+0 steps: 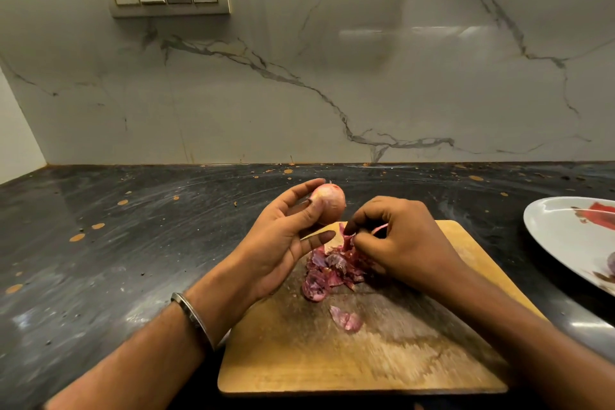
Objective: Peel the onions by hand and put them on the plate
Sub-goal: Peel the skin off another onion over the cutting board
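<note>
- Left hand (283, 243) grips the onion (327, 205) at its fingertips, above the board's far edge.
- Right hand (396, 236) pinches a peel strip (379, 229), just right of the onion.
- Plate (549, 230) lies right of the right hand, which is nearer it.

The cutting board (382, 343) is worn matt wood. Under it the dark stone counter (116, 243) looks polished, and right of the board the plate (559, 236) is glossy.

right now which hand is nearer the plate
Right. The right hand pinches a strip of peel over the cutting board, a short gap from the plate; the left hand holds the onion farther left.
</note>
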The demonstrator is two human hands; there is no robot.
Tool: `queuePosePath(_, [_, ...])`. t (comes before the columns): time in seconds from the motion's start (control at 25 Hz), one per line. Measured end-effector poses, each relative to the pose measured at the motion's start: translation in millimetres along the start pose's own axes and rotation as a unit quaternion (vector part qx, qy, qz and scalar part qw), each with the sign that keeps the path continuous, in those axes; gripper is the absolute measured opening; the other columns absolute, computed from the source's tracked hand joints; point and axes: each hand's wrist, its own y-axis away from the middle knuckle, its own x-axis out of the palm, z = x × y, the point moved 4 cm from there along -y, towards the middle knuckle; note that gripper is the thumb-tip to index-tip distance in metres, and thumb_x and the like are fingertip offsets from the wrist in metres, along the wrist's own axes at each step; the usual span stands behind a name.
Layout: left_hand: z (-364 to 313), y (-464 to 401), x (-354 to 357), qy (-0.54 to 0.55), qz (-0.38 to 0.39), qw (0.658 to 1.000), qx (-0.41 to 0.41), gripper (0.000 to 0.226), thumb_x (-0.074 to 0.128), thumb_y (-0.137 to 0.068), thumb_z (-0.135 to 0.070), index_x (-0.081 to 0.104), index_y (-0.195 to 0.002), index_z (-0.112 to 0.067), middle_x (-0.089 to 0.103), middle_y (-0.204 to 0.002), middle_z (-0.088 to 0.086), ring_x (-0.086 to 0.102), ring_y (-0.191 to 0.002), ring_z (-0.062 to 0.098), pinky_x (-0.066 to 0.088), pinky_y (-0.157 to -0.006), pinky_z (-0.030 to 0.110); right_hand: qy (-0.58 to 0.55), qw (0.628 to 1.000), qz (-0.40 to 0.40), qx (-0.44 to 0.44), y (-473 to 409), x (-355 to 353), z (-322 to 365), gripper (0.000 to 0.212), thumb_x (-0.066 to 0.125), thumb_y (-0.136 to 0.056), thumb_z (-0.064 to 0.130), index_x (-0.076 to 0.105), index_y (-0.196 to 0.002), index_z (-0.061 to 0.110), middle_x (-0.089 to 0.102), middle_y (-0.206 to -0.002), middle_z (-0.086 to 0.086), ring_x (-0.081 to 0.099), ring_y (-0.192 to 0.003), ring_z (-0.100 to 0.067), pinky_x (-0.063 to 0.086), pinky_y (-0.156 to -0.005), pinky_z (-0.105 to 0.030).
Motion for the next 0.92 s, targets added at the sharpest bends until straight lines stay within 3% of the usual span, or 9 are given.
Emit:
queuePosePath(0.08, [0,0,0,0.004,0.008,1.0,0.002,0.048,0.069,-0.079,-0.01,0.061,-0.126,-0.012,0.07,-0.118,0.014,0.07,-0.099,0.028,0.062,-0.071,0.034,-0.03,0.999,-0.031,-0.008,0,-4,2,0.011,0.074,-0.081,0.009,0.078,-0.084,0.019,0.071,-0.084,0.011,0.067,-0.079,-0.002,0.058,-0.072,-0.025])
queuePosePath(0.16, [1,1,1,-0.014,0.014,1.0,0.001,0.05,0.07,-0.078,-0.008,0.059,-0.126,-0.01,0.07,-0.118,0.014,0.071,-0.098,0.028,0.062,-0.07,0.033,-0.067,0.995,-0.071,0.011,0,-10,0,0.01,0.075,-0.082,0.024,0.074,-0.092,0.021,0.071,-0.083,0.011,0.068,-0.079,0.001,0.058,-0.07,-0.021])
queuePosePath(0.28, [5,3,3,-0.047,0.027,0.999,0.0,0.05,0.073,-0.077,-0.008,0.06,-0.125,-0.007,0.07,-0.116,0.015,0.071,-0.098,0.028,0.061,-0.069,0.03,-0.121,0.988,-0.075,0.056,-1,-12,-3,0.033,0.073,-0.08,0.05,0.069,-0.104,0.028,0.072,-0.087,0.011,0.068,-0.083,0.003,0.057,-0.069,-0.015])
queuePosePath(0.44, [7,5,6,-0.059,0.034,0.998,0.001,0.053,0.078,-0.07,-0.003,0.061,-0.12,-0.004,0.071,-0.111,0.015,0.071,-0.09,0.028,0.059,-0.064,0.029,-0.156,0.984,-0.06,0.061,0,-8,-5,0.015,0.077,-0.084,0.028,0.077,-0.097,0.021,0.077,-0.086,0.006,0.073,-0.079,-0.006,0.062,-0.071,-0.028])
queuePosePath(0.56, [7,5,6,-0.07,0.02,0.997,0.002,0.054,0.08,-0.064,-0.002,0.063,-0.115,-0.007,0.073,-0.108,0.013,0.071,-0.093,0.028,0.059,-0.065,0.029,-0.167,0.983,-0.06,0.056,0,-7,-6,0.007,0.075,-0.087,0.017,0.079,-0.093,0.018,0.077,-0.084,0.004,0.073,-0.076,-0.009,0.061,-0.068,-0.027])
queuePosePath(0.76, [8,6,6,-0.087,0.004,0.996,-0.002,0.057,0.081,-0.06,-0.004,0.063,-0.114,-0.008,0.073,-0.104,0.012,0.071,-0.093,0.027,0.059,-0.067,0.029,-0.097,0.991,-0.089,0.031,1,-7,-4,0.005,0.073,-0.09,0.015,0.076,-0.087,0.018,0.072,-0.075,0.008,0.068,-0.072,-0.004,0.056,-0.063,-0.019])
queuePosePath(0.92, [8,6,7,-0.045,0.015,0.999,-0.022,0.052,0.076,-0.069,-0.001,0.061,-0.119,-0.006,0.072,-0.106,0.017,0.072,-0.088,0.028,0.06,-0.067,0.029,-0.086,0.989,-0.113,0.037,0,-10,-7,0.006,0.073,-0.09,0.016,0.073,-0.084,0.018,0.07,-0.071,0.007,0.067,-0.068,-0.005,0.056,-0.059,-0.023])
